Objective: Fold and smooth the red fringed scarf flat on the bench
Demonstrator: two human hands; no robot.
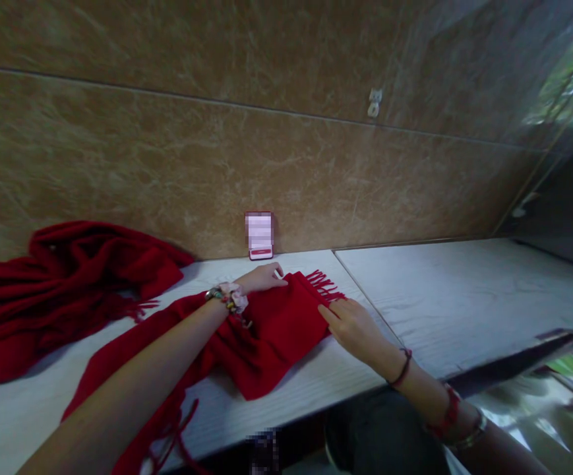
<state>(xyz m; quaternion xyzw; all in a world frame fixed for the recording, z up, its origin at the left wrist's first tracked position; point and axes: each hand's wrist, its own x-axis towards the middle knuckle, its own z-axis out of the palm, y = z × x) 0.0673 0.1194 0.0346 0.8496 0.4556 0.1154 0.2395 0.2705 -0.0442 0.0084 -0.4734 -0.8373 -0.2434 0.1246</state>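
A red fringed scarf (271,330) lies partly folded on the white tabletop, its tasselled end pointing right and the rest running back under my left forearm. At the scarf's far edge is my left hand (262,277), its thumb and forefinger bent with a gap between them, the thumb touching the cloth. My right hand (353,324) is closed on the near corner by the fringe, forefinger lying along the cloth; its thumb is hidden. Loose tassels (180,429) of the scarf's other end hang at the table's front edge.
A second bunched red cloth (93,270) with fringe lies at the left against the tiled wall (167,165). A phone (260,236) leans upright on that wall. The white tabletop (454,284) extends right past a seam. A green item (568,365) shows below at right.
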